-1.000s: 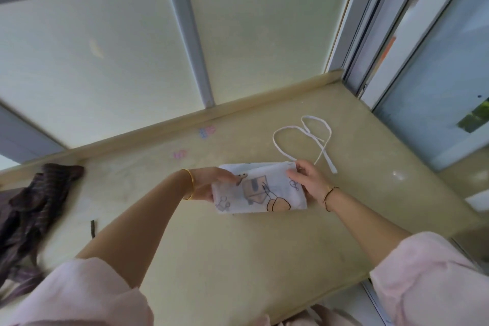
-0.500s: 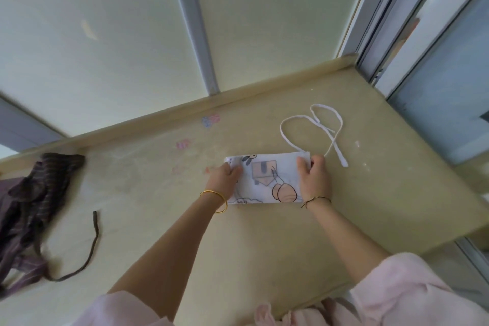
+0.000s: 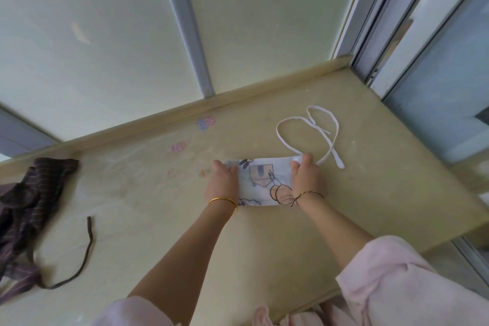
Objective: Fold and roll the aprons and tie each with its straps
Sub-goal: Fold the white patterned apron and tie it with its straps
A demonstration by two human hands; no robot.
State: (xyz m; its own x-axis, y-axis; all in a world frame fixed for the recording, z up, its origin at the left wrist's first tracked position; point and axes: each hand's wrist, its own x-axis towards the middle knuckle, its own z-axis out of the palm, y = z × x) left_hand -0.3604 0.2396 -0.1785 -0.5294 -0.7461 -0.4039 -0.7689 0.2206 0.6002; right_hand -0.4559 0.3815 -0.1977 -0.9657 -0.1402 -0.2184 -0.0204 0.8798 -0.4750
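Beige countertop [image 3: 158, 219]: I see left hand [image 3: 221, 185] and right hand [image 3: 307, 180] gripping opposite ends of the folded printed apron [image 3: 264, 180], fingers curled. White straps [image 3: 337, 160] lie loose beyond.

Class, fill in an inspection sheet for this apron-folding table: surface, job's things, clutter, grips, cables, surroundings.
Surface: beige table, scuffed; stickers near the back edge.
Job's things: white apron folded, white straps loose behind it; dark apron heaped at left, dark strap trailing.
Clutter: nothing seen.
Grips: left hand and right hand hold the white apron's ends.
Cables: nothing seen.
Surroundings: pale panels behind; door frame at right.
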